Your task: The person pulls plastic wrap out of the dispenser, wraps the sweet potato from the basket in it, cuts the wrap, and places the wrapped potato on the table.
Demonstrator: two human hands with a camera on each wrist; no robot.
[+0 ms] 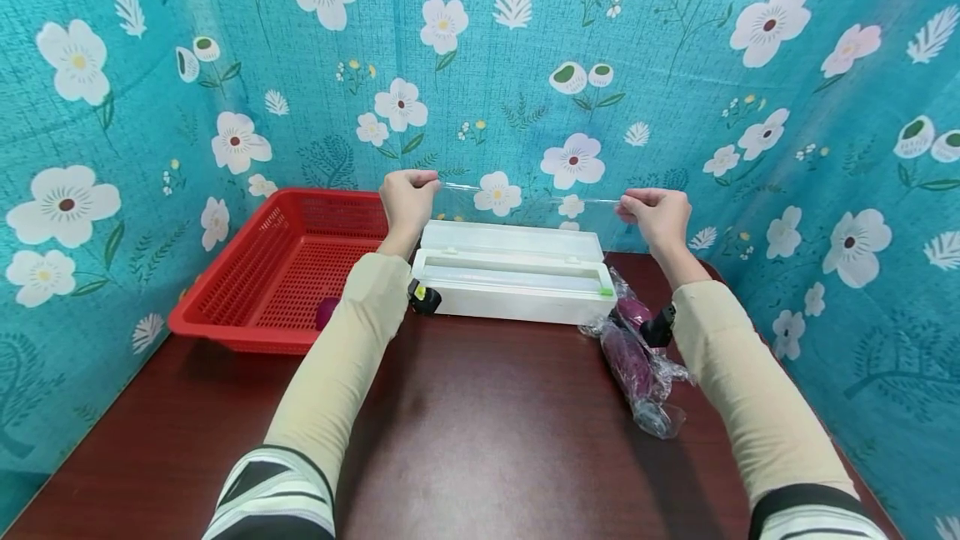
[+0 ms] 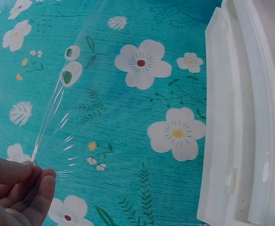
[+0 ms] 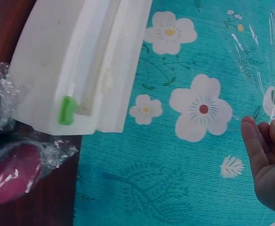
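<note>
Clear plastic wrap [image 1: 459, 187] is stretched between both hands, above and behind a white wrap dispenser box [image 1: 517, 302]. My left hand [image 1: 408, 202] pinches one end of it between thumb and fingers. On the other side my right hand [image 1: 658, 217] pinches the opposite end. In the left wrist view the film [image 2: 57, 106] shows bright creases running from the fingertips. The dispenser's lid [image 1: 510, 236] is raised, with a pale roll inside. A small green cutter piece [image 3: 67, 110] sits at its right end. Much of the film's middle is too transparent to make out.
A red plastic basket [image 1: 217, 330] stands at the left, with a purple item [image 1: 327, 312] partly hidden by the left sleeve. Purple, elongated items in plastic wrap [image 1: 630, 361] lie right of the dispenser on the dark table [image 1: 480, 440]. Flowered teal cloth [image 1: 480, 57] hangs behind.
</note>
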